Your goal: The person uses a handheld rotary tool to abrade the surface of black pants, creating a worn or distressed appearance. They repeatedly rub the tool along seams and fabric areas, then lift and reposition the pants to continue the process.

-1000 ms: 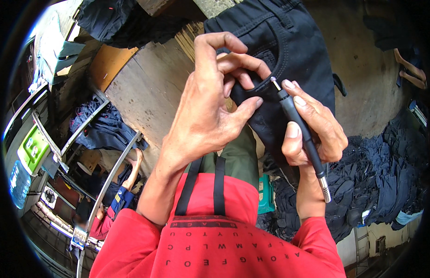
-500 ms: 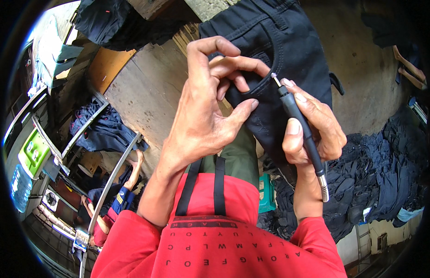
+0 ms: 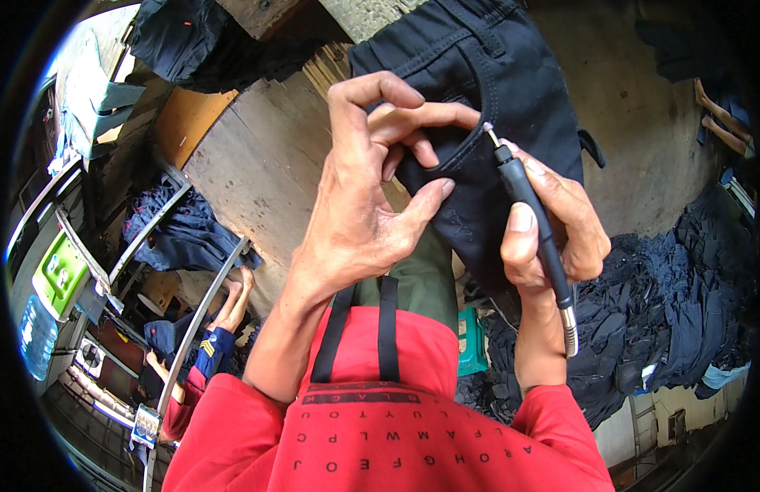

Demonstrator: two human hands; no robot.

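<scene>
One wide fisheye view, worn on the person's head, looks steeply down and sits very close to the hands and the dark blue denim trousers (image 3: 495, 90); the floor lies far below, edges bending towards the rim.

so the dark jeans (image 3: 511, 90) sit draped on a round wooden block (image 3: 265, 172) just ahead of both hands, with more dark jeans piled on the floor (image 3: 667, 328) right of the right hand

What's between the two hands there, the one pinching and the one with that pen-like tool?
In the head view, only dark trouser fabric: the left hand pinches its pocket edge, and the right hand brings the tool tip against it.
</scene>
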